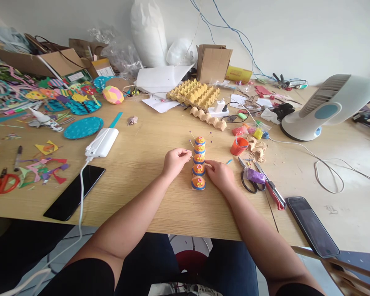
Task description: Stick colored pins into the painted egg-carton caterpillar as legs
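A row of several egg-carton cups [199, 169] stands lengthwise in front of me, orange with blue bands and small faces. Thin sticks with purple tips [190, 141] jut from both sides of its far end. On the left, my left hand [176, 163] is closed in a pinch beside the middle cups. What lies between its fingertips is too small to make out, though a purple spot shows there. My right hand [220, 174] is at the other side, its index finger stretched out against the middle cup and the other fingers partly hidden.
An orange-red cup [239, 146], black-handled scissors [249, 184], a purple packet [255, 176] and a red utility knife [275, 193] lie right. Phones [312, 226], a white power bank [102, 142] with cable, paper scraps, yellow egg trays [194, 93] and a fan [323, 107] surround the work.
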A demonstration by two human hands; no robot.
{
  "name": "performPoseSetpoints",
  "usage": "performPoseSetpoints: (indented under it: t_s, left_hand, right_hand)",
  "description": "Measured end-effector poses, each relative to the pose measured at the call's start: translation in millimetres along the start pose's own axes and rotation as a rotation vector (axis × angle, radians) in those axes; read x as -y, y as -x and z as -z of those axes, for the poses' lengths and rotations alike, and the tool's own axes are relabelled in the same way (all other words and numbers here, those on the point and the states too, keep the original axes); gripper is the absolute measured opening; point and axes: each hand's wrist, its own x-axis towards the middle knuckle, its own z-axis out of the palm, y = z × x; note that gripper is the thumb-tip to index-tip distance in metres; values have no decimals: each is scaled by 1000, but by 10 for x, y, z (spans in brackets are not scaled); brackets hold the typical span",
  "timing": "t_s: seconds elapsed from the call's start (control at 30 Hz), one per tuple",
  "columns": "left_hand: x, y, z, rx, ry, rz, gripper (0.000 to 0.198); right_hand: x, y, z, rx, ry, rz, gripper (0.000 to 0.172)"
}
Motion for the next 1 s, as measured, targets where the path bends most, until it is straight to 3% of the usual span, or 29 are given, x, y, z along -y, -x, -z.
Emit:
performPoseSetpoints:
  t_s: [1.0]
  left_hand:
    - [28,-10,7,6,-96,-66,16]
  right_hand:
    - [-9,-6,-20,-6,6,13,37]
